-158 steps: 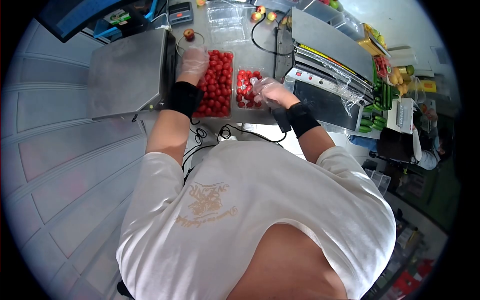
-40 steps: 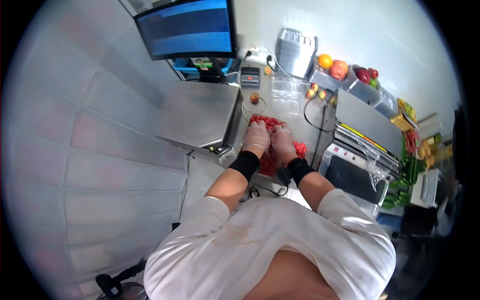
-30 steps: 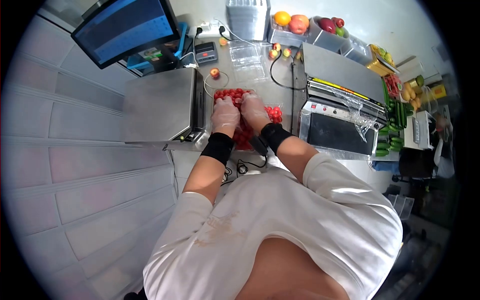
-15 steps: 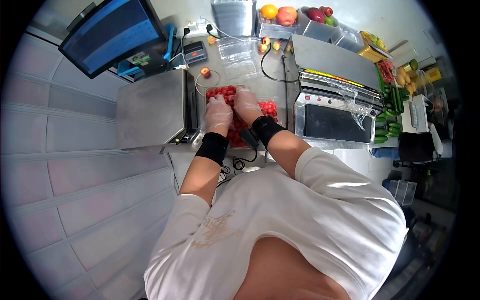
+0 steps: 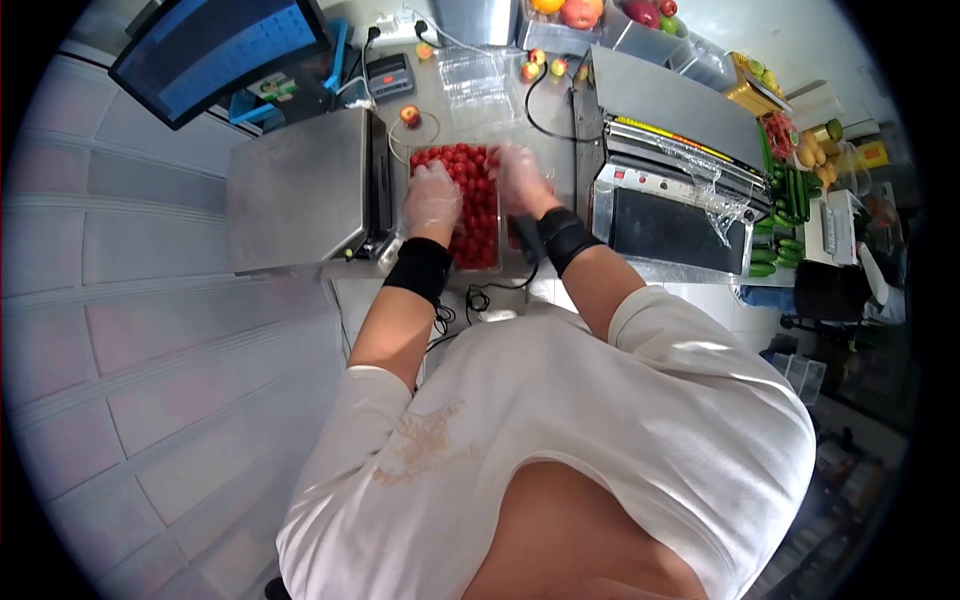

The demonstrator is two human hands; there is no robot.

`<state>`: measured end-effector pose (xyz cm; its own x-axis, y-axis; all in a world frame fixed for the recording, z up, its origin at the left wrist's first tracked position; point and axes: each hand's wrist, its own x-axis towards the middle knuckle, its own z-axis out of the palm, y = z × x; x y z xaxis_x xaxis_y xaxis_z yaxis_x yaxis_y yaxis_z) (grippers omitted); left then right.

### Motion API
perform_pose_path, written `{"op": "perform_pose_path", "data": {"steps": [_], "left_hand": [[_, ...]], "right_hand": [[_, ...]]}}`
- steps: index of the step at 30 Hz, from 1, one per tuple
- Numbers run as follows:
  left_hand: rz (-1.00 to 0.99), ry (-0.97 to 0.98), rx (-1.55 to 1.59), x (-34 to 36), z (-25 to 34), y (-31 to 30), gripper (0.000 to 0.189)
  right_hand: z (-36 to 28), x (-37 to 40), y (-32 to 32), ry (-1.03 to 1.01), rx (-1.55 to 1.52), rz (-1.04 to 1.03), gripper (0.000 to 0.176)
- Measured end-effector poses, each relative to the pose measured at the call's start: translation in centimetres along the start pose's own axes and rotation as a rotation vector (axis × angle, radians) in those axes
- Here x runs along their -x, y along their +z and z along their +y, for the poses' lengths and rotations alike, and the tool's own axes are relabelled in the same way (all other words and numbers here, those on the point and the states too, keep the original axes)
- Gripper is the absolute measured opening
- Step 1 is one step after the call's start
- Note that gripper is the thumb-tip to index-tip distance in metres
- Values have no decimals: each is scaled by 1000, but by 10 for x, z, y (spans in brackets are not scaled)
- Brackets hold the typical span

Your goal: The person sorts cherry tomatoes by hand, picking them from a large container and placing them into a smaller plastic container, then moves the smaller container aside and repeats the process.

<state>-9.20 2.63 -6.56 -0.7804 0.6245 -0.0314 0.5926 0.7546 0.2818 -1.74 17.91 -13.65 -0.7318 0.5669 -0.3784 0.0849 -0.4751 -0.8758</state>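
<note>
A clear tray full of red cherry tomatoes [image 5: 477,215] lies on the metal counter in front of me. My left hand [image 5: 433,200], in a clear plastic glove, rests over the tray's left side. Its fingers curl down among the tomatoes; what they hold, if anything, is hidden. My right hand [image 5: 521,178], gloved too, is at the tray's right edge, above a second clear container that it mostly covers. Motion blurs its fingers, and some red shows beside them. Black bands wrap both wrists, and a dark device [image 5: 526,238] hangs by the right one.
A metal-topped box [image 5: 300,190] stands left, below a monitor [image 5: 220,55]. To the right is a film-wrapping machine [image 5: 670,200] with loose film on it. Clear empty trays [image 5: 482,85], several small fruits and a cable [image 5: 535,135] lie behind. Cucumbers [image 5: 790,195] are farther right.
My right hand has moved right, away from my left hand, uncovering more of the tomatoes and covering the container on the right. My left hand stays over the tray. The view has shifted slightly.
</note>
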Motion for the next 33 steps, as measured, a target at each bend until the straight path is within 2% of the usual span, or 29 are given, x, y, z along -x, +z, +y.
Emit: {"op": "perform_pose_path", "data": {"steps": [2,5,6,8,10,11,12,13,14,15,17,18,20,21,23,27,29,33], "left_hand": [[-5,-5,6,4,2,-5,32],[19,1,-11,1,-1,3,28],[18,-3,-17,1,0,1,26],[16,-12,-19,1,0,1,25],[-4,-28,-43,-2,-1,4,26],[-9,-31,-40,-1,-1,4,26],[-24,-30,-42,-2,0,2,27],[-39,-29,-44,-2,1,0,28],[-42,-28,-43,-2,2,-2,28],[-51,-41,-43,-1,3,-3,29],[-65,-52,-44,0,3,-4,30],[-67,-51,-48,-1,3,-4,31],[-72,-51,-51,-1,2,-2,31],[-66,-41,-51,-2,1,-1,31],[-58,-34,-49,-1,0,-1,31],[-34,-27,-70,-3,-1,3,30],[-8,-31,-75,-2,-1,3,29],[0,-14,-68,3,1,-5,26]], "right_hand": [[-5,-6,-27,171,-659,-95,13],[-35,18,-56,270,-784,-128,23],[-34,19,-72,314,-797,-267,21],[-31,22,-89,402,-386,-16,18],[-44,49,-89,365,154,-130,13],[-18,34,-108,370,333,-232,16],[5,19,-125,236,671,-363,23],[-4,34,-114,142,959,-440,13],[-13,49,-102,41,1245,-515,14],[0,46,-112,45,1244,-514,14],[23,43,-125,-649,1465,-703,12],[25,43,-126,-645,1464,-701,12],[26,42,-126,-694,1759,-712,16],[36,34,-133,-693,1760,-714,16],[55,19,-144,-574,1520,-635,19],[25,42,-135,-537,1608,-659,22],[17,53,-124,-514,1561,-404,21],[12,53,-120,-408,1690,-338,17]]}}
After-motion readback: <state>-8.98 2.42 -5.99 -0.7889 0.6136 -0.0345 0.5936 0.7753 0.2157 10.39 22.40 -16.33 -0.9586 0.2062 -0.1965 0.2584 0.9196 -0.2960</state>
